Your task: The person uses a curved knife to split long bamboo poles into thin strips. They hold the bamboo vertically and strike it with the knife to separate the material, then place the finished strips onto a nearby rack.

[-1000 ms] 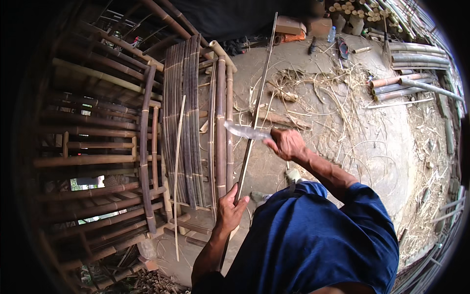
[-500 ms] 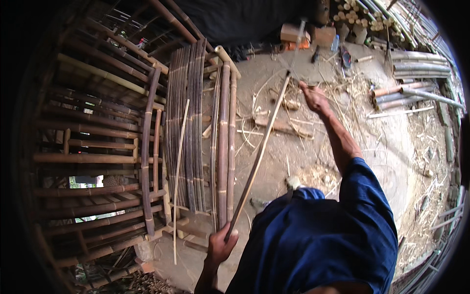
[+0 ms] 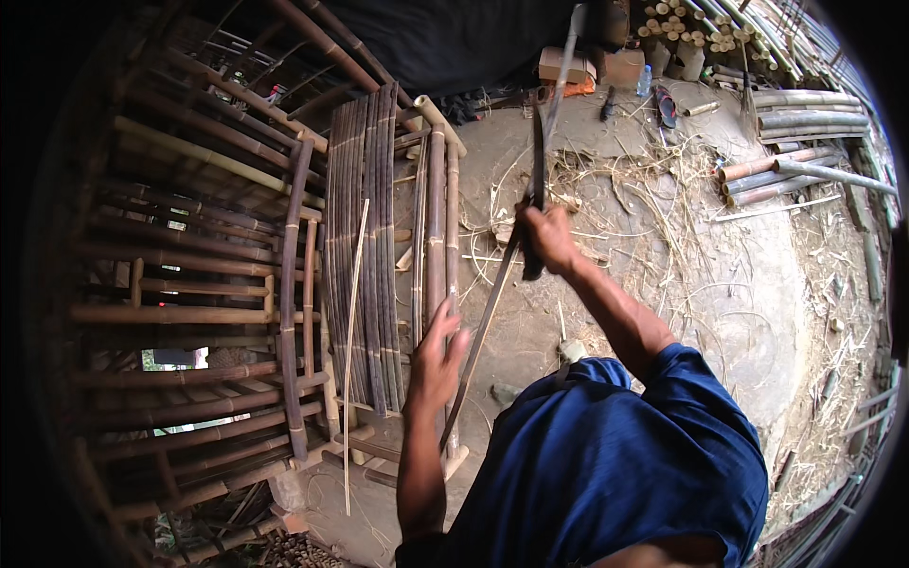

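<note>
My right hand is closed on a large dark-bladed knife. Its blade points away from me, and the dark butt of the handle sticks out below my fist. A long, thin bamboo strip runs slantwise from near my left side, past the right hand, to the far top. Whether the right fingers also grip the strip is hidden. My left hand is open, fingers apart, just left of the strip and in front of a bamboo frame's poles.
A panel of dark bamboo slats leans at left, a pale strip across it. Further left stands bamboo framework. Shavings litter the floor. Bamboo poles, a bottle and a sandal lie beyond.
My left hand has let go of the strip's near end and moved forward, its fingers opening. The right hand has come nearer and leftward, with the knife now showing clearly. The strip reaches farther away.
</note>
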`<state>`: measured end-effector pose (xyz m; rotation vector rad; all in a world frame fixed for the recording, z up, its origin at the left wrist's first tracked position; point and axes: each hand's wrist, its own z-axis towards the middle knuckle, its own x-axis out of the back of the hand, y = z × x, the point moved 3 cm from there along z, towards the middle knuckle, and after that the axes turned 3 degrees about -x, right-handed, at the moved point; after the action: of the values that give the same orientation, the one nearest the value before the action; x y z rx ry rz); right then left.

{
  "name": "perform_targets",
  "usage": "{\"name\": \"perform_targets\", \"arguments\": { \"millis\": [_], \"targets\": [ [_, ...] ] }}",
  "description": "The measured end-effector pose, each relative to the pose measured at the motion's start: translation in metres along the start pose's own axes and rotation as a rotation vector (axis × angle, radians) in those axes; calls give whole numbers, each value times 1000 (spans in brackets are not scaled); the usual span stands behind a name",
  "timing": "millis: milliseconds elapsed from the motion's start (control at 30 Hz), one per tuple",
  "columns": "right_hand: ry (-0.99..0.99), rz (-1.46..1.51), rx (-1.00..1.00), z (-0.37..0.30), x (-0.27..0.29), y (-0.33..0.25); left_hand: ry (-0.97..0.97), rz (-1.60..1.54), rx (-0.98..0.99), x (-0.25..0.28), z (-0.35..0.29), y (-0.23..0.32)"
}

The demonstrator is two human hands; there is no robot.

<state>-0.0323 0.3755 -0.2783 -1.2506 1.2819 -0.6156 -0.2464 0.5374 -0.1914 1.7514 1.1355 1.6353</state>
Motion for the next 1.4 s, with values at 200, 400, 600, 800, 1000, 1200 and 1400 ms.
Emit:
{"name": "perform_targets", "arguments": {
  "millis": [200, 400, 600, 800, 1000, 1200, 1400],
  "targets": [
    [-126, -828, 108, -29, -24, -24, 28, -555, 64, -41, 62, -20],
    [-334, -1306, 380, -62, -17, -5, 225, -212, -80, -44, 56, -48],
    [28, -1232, 41, 12, 27, -5, 251, -100, -121, -32, 8, -22],
    [-167, -1355, 475, 1, 20, -30, 194, -163, -46, -20, -40, -22],
    [1, -1247, 364, 51, 51, -15, 152, -167, 44, -6, -99, -31],
    [183, -1191, 349, 81, 102, -44, 92, -112, -9, 10, -111, -25],
    [374, -936, 92, 127, 190, -75, 6, -76, 98, 44, -188, -52]
  ]
}}
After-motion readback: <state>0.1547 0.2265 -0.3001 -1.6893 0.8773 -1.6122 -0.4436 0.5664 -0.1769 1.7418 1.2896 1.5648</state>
